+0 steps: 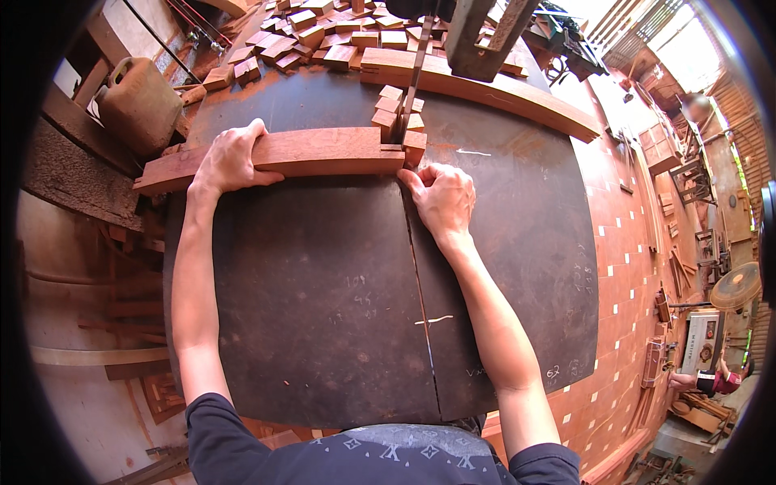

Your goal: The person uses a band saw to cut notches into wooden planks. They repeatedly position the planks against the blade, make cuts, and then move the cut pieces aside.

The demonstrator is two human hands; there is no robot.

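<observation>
A reddish-brown wooden beam point(323, 152) lies across the dark saw table point(315, 267). Its right end, cut with a step, is at the upright band saw blade point(415, 73). My left hand point(230, 160) is wrapped over the beam's left part, thumb along its near face. Beside the blade, my right hand point(443, 196) is closed, fingers curled and thumb tip by a small wooden block point(414, 149) at the beam's end. What its fingertips hold, if anything, is hidden. Several small offcuts point(388, 105) sit around the blade just behind.
A heap of cut blocks point(323, 32) covers the table's far side. Another long beam point(485, 90) lies behind the blade, beneath a metal saw guide point(489, 40). A dusty jerrycan point(139, 105) stands at left. Far right, another person point(719, 380) is in the workshop.
</observation>
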